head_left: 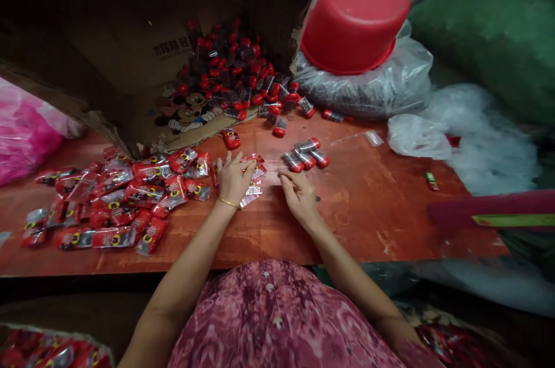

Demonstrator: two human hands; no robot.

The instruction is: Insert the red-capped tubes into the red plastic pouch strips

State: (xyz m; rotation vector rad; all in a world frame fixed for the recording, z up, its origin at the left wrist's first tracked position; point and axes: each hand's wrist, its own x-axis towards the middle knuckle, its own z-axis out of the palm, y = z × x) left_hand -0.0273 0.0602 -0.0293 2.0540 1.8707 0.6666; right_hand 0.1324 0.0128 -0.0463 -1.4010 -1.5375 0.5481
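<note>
My left hand (233, 180), with a gold bangle at its wrist, lies with fingers spread over some flat red printed packets (252, 190). To the right, my right hand (300, 195) is closed, thumb and fingertips together; a thin pale line shows at the fingertips, too faint to name. Just beyond it lie several clear tubes with red caps (306, 154) and dark contents. Left of my left hand spreads a pile of filled red packets (130, 191). One more filled packet (231, 138) lies beyond my left fingertips.
A large cardboard box (130, 76) on its side holds a heap of red-capped tubes (243, 73). An upturned red basin (359, 21) sits on a clear bag of dark items (355, 93). Plastic bags (416, 136) lie at the right of the red-brown table (381, 212).
</note>
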